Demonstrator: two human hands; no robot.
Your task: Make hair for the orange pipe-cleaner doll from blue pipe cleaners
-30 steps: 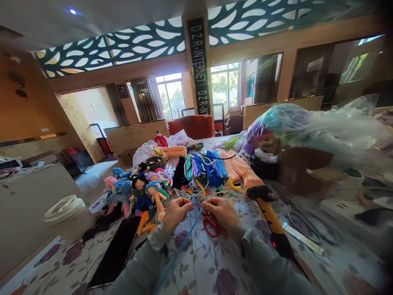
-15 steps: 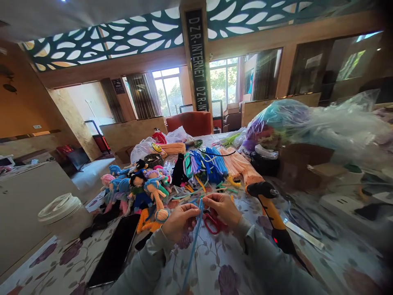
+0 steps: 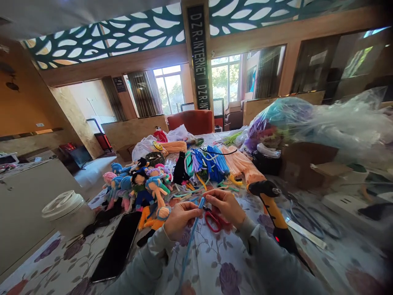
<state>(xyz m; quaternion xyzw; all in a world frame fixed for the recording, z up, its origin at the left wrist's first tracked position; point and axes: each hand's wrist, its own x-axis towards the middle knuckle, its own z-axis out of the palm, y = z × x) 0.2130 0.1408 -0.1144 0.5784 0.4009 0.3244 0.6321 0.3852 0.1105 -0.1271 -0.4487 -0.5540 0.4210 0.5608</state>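
A light-blue fuzzy pipe cleaner (image 3: pixel 190 241) hangs down from between my hands, its top end folded or doubled. My left hand (image 3: pixel 181 219) is closed, thumb and index finger pinching the stem just below that end. At the tip, the fingers of my right hand (image 3: pixel 226 206) are closed on the same pipe cleaner. Red-handled scissors (image 3: pixel 211 221) lie on the table just below my right hand, partly hidden by it. Small dolls made of pipe cleaners (image 3: pixel 138 184) are heaped to the left of my hands.
Bundles of blue pipe cleaners (image 3: pixel 211 164) and peach ones (image 3: pixel 242 164) lie behind my hands. On the right are a yellow-and-black glue gun (image 3: pixel 274 213) and a metal strip (image 3: pixel 307 234). A black phone (image 3: pixel 118 246) and a white lidded jar (image 3: pixel 67 215) are on the left.
My right hand has shifted slightly right and up, and the pipe cleaner's top end now tilts more to the right. More of the scissors' handles shows. The view has moved slightly.
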